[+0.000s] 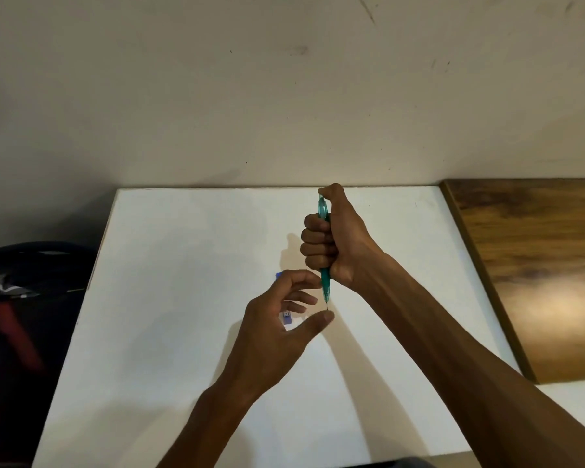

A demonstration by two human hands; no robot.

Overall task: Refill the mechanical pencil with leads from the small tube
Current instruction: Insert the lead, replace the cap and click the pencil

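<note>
Head camera showed the right hand (335,241) clenched around an upright teal mechanical pencil (324,211), thumb on its cap, above a white table (183,265). The left hand (277,329), loosely open, touched its thumb to the protruding lead (326,304). The blue lead tube (287,317) lay just behind. Likely testing the feed; next, push the lead back gently.

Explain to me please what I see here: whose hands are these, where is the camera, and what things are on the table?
There is no machine here. One camera sits on a person's head and looks forward and down, so both arms come in from the bottom edge. The right hand is closed in a fist around a green mechanical pencil, held upright with its tip down and the thumb on its top end. A thin lead shows at the tip. The left hand is open, its thumb just under that lead. Behind its fingers a small blue lead tube lies on the white table. A wooden board is at the right, and a dark bag at the left.
</note>
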